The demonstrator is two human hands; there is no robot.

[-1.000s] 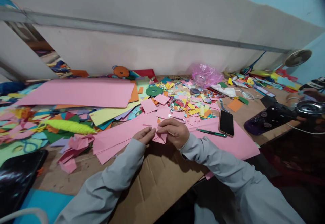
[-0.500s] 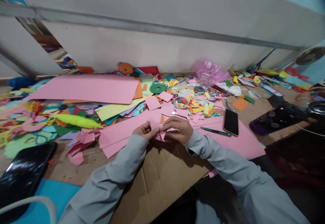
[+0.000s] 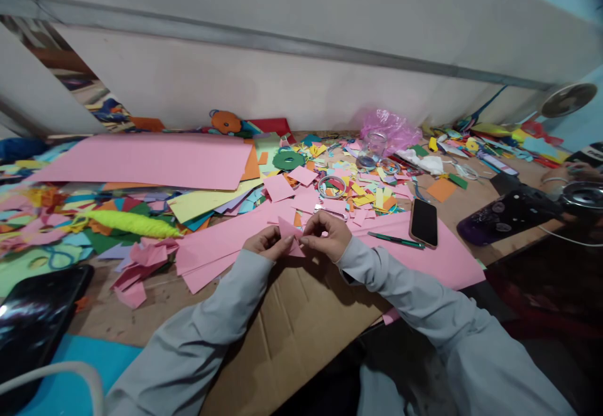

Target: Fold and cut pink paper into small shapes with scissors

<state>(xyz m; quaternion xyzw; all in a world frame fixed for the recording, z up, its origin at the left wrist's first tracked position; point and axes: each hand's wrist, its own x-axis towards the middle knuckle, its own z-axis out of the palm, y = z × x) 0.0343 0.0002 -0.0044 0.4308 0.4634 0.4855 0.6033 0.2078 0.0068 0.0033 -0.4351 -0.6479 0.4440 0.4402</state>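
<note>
Between my two hands is a small piece of pink paper [image 3: 288,229], creased and partly folded, with one corner pointing up. My left hand [image 3: 267,242] pinches its left side between thumb and fingers. At its right edge, the thumb and bent fingers of my right hand [image 3: 328,235] are pinched on the paper. Both hands hover over the near edge of long pink paper strips [image 3: 211,246] and a brown cardboard sheet [image 3: 292,334]. A metal cutter-like tool [image 3: 332,213] lies just beyond my right hand, beside a roll of tape [image 3: 331,186].
A phone [image 3: 424,222] and green pen [image 3: 396,240] lie right on pink paper. Farther right is a dark bottle [image 3: 504,216], with another person's hand near it. Left are crumpled pink paper [image 3: 141,268], a neon yellow bundle [image 3: 132,223] and a large black phone [image 3: 42,315]. Paper scraps spread behind.
My right hand's fingers have drawn back a little from the paper's face to its right edge. The folded piece now shows a pointed upper corner. The view has shifted slightly.
</note>
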